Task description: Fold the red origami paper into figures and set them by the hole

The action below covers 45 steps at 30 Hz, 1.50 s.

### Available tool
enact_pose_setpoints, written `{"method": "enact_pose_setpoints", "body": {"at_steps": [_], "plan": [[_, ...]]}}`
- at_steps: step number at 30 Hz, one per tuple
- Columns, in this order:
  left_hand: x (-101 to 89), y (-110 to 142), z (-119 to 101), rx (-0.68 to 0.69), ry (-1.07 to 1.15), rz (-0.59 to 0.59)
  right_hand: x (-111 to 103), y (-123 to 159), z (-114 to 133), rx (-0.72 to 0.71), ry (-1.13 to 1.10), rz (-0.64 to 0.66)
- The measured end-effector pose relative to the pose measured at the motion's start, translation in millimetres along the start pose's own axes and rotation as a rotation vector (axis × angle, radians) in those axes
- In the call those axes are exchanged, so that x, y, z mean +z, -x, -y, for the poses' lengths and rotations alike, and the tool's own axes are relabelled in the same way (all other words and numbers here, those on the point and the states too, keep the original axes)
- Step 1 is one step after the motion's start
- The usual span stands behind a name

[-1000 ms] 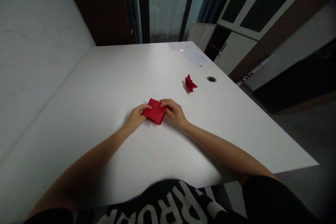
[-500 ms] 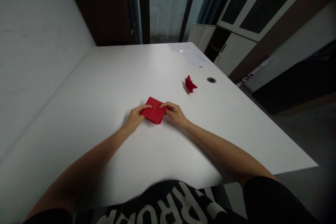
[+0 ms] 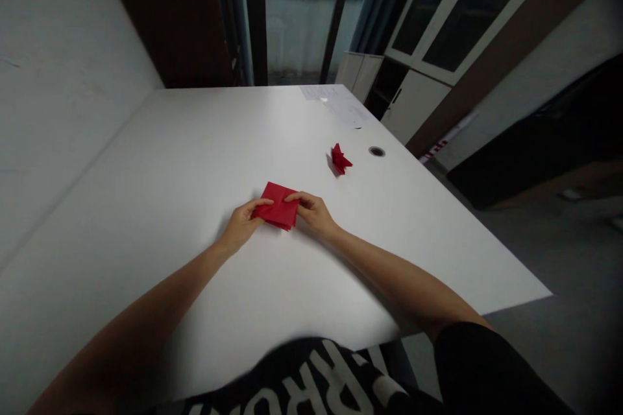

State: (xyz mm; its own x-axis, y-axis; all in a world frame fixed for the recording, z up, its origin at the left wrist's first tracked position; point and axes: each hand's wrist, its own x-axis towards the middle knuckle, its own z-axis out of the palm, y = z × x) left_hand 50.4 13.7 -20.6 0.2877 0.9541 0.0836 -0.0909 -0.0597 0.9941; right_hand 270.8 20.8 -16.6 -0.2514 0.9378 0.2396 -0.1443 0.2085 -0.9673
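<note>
Between my hands is a folded red paper (image 3: 278, 207), roughly square, with several layered edges showing along its near side. My left hand (image 3: 244, 219) pinches its left corner, the thumb lying on top. On the opposite side my right hand (image 3: 311, 209) grips the right corner the same way. The fingers beneath the paper are mostly hidden. Farther off to the right, a pointed red folded-paper piece (image 3: 339, 160) stands on the white table (image 3: 195, 162), apart from both hands.
A round cable hole (image 3: 376, 152) is set in the table near its right edge. White paper sheets (image 3: 335, 104) lie at the far right corner. A wall (image 3: 63, 78) borders the table on the left. White cabinets (image 3: 413, 104) stand beyond the right side.
The whole view has shifted slightly, so the table and things appear a little farther left. Both hands keep their hold on the red paper, which looks slightly more tilted.
</note>
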Motion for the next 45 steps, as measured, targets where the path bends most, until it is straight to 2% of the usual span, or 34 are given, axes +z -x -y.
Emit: {"method": "enact_pose_setpoints", "body": {"at_steps": [10,33,37,45], "plan": [[-0.9,2.3,-4.3,-0.073,-0.06,-0.039,-4.0,-2.7,-3.7,0.021,0.03,-0.095],[-3.1,0.1,2.5,-0.021,-0.079,-0.196,-5.3,3.3,-2.2,0.0,0.14,-0.044],[-1.1,0.0,1.1,-0.009,-0.093,-0.189,-4.3,4.0,-4.0,0.057,0.13,-0.058],[1.6,1.3,-2.7,-0.014,-0.076,-0.164,-2.6,4.9,-1.1,0.068,0.127,-0.061]]}}
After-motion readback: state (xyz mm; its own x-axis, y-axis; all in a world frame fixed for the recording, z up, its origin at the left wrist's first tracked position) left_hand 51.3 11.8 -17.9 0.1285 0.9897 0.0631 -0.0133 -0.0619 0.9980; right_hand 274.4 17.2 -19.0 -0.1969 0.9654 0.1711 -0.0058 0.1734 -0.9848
